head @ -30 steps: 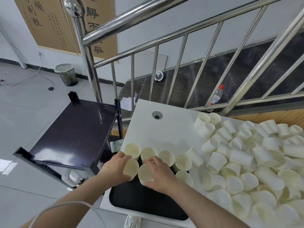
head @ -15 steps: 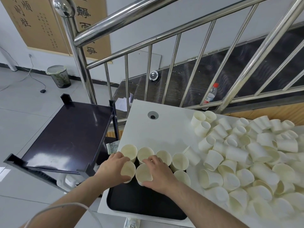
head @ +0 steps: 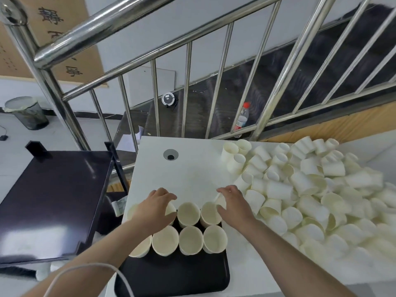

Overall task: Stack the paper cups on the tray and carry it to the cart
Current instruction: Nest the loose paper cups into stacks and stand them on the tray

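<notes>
Both hands moved to back-row cups, left hand (head: 157,207) fingers (head: 169,197) curled over one

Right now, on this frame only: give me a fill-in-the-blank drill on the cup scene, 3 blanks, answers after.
1. The upright cups stand on a tray whose colour is ____.
2. The loose pile of cups lies on the white table, to the ____ of the tray.
3. The bottle behind the railing has a ____ cap.

Missing words: black; right; red
</notes>
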